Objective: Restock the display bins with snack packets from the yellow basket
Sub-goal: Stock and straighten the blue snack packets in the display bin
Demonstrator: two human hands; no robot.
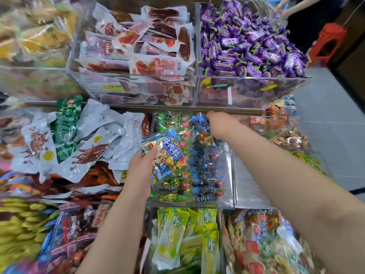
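My left hand grips a blue snack packet with a cartoon figure and gold candies, holding it over the clear middle bin. That bin holds a green row of packets on the left and a blue row of packets on the right. My right hand reaches to the back of the bin, its fingers curled down on the top of a blue packet there. The yellow basket is out of view.
Above stand clear bins of red meat packets and purple candies. Grey and green packets lie to the left, yellow-green packets below. Another person's arm and a red stool are at the top right.
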